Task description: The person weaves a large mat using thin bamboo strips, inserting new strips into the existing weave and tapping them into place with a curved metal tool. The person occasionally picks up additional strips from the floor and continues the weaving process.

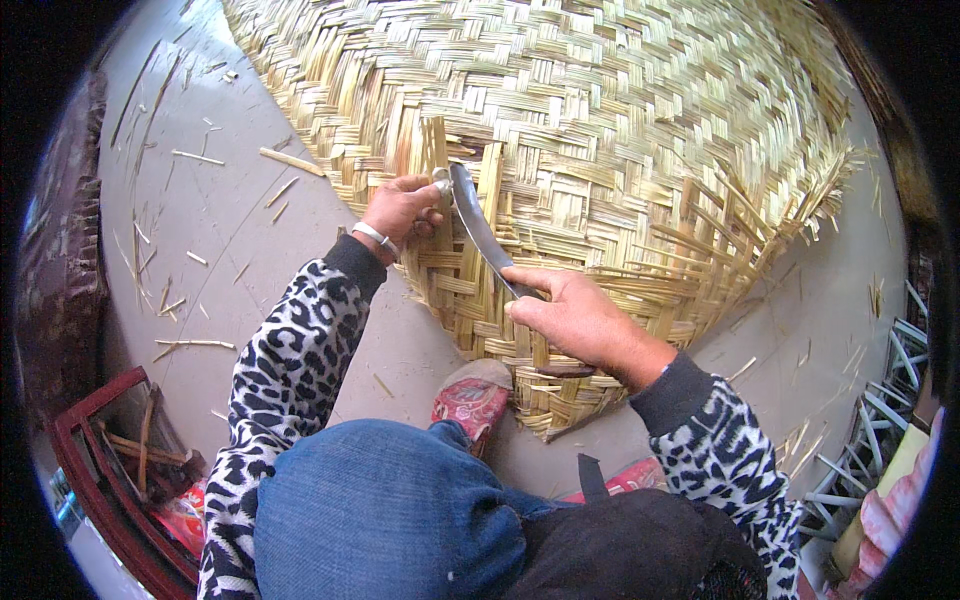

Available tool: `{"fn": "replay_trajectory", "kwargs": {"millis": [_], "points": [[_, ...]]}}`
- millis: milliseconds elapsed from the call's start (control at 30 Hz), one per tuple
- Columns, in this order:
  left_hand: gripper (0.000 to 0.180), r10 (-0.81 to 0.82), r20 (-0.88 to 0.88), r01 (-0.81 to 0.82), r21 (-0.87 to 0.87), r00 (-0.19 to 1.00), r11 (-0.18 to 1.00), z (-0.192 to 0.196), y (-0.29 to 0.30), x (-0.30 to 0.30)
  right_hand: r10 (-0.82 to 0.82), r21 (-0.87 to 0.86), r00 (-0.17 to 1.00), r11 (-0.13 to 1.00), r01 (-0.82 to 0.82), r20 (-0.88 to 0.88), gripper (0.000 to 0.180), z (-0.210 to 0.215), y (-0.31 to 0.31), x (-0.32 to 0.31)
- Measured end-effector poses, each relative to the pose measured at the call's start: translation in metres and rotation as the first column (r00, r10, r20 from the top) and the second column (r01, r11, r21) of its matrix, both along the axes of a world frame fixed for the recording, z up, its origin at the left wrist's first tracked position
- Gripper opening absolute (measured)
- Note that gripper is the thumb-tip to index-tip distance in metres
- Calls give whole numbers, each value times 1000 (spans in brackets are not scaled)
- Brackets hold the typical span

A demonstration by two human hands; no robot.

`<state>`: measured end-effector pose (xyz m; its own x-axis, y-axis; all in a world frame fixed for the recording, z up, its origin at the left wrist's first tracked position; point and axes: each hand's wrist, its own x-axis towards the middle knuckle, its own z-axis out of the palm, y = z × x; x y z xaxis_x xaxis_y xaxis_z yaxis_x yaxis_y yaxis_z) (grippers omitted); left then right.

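A large woven straw mat (600, 120) spreads over the floor in front of me, with loose strip ends sticking out along its near edge. My left hand (404, 212) is closed at this edge, pinching a flat straw strip (436, 145) that stands up from the weave. White wrapping shows on a finger of that hand. My right hand (585, 318) grips a long, curved metal blade (478, 228) by its lower end; the handle is hidden in my fist. The blade's upper end lies beside the strip, close to my left fingertips.
Cut straw bits (198, 158) litter the grey floor (270, 320). My red patterned shoe (474, 402) rests by the mat's near corner. At lower left stands a dark red wooden frame (95, 410). Grey metal bars (880, 430) line the right side, and loose strips fan out from the mat's right edge.
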<state>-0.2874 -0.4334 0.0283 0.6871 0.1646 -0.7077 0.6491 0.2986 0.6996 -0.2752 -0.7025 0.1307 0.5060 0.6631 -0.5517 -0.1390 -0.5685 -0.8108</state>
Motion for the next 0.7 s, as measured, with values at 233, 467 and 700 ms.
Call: {"fn": "replay_trajectory", "kwargs": {"millis": [233, 467, 700], "points": [[24, 86, -13, -87, -62, 996, 994, 4, -4, 2, 93, -196, 985, 979, -64, 143, 53, 2, 20, -3], [20, 5, -23, -2, 139, 1000, 990, 16, -9, 9, 69, -355, 949, 934, 46, 307, 52, -20, 52, -20], [16, -46, -257, 53, 22, 965, 998, 28, -7, 7, 151, -380, 919, 925, -2, 363, 50, -32, 56, -11]]}}
